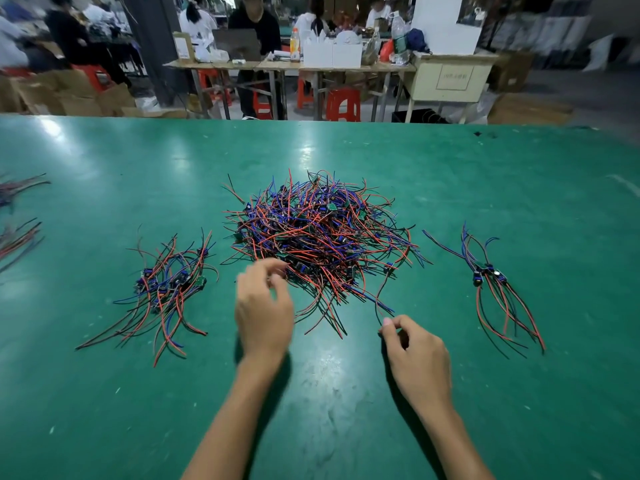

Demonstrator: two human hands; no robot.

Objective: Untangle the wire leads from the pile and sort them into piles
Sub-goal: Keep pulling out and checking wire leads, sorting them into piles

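Right hand [415, 355] pinches one lead's end [381, 311] – draw it slowly toward the desk's [104, 168] near edge; left hand [265, 306], fingers loosely curled, should pin the tangled pile [318, 233].

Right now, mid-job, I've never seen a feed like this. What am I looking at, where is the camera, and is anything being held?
There is no machine here: these are a person's two bare hands, filmed by one wide-angle camera worn on the head, looking forward and down. On the green table lies a big tangled pile of wire leads, red, blue and black, with small circuit boards among them. A smaller sorted pile lies to its left, and a few sorted leads to its right. The left hand reaches into the tangle's near edge with curled fingers; whether it grips a wire is unclear. The right hand pinches the end of a dark lead.
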